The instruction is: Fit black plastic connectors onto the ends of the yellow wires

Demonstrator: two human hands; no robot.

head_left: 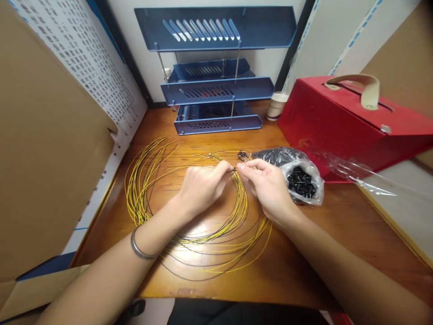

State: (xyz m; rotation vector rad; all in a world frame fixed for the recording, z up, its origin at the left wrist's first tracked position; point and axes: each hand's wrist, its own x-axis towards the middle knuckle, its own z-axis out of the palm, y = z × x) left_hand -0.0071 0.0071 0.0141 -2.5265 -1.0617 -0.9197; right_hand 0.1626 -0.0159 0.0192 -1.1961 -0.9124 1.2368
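- A looped bundle of thin yellow and black wires [241,201] is lying mid-frame, partly hidden.
- A clear plastic bag [318,192] is holding small black pieces [300,181], right of centre.
- The left hand [201,187] is pinching a tiny dark tip [234,169] at centre; the right hand [270,189] is nearly meeting it, its grip unclear.
- Fine fingertip work is seemingly calling for steady alignment.
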